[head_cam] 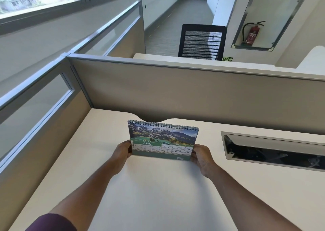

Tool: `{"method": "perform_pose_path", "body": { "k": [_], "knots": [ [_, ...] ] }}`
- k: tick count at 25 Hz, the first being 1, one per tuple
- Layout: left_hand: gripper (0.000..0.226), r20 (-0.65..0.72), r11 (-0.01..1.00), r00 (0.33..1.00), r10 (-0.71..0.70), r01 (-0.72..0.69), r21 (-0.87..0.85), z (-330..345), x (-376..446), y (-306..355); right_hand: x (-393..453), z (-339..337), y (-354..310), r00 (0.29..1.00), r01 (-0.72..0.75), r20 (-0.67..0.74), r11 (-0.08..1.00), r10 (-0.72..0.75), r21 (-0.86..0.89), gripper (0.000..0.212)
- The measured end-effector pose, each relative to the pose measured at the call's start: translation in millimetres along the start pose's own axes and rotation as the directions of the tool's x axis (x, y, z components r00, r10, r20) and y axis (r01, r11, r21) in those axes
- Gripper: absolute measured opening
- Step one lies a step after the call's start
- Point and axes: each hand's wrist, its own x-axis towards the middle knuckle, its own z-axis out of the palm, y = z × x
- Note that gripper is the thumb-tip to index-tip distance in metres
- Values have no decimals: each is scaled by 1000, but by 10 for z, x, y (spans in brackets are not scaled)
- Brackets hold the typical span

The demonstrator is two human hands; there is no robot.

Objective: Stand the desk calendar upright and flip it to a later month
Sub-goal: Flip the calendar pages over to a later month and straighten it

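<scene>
Calendar (162, 140): stands upright mid-desk (158, 186), showing June, spiral on top.
Your left hand (122, 154): pinches its lower left edge.
Your right hand (202, 157): pinches its lower right edge.
Behind: partition (193, 93), close to the calendar.
Right: open cable tray (274, 149), well apart.

desk (158, 195): white, bare | on it: desk calendar (162, 140) upright, June showing

Single head-worn view, looking forward and down, close over desk (158, 195)
</scene>
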Motion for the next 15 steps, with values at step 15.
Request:
{"method": "perform_pose_path", "body": {
  "k": [15],
  "knots": [
    [44, -118, 986, 993, 0, -20, -166, 69, -137, 12, -209, -76, -38, 996, 55, -70, 994, -48, 97, 26]
  ]
}}
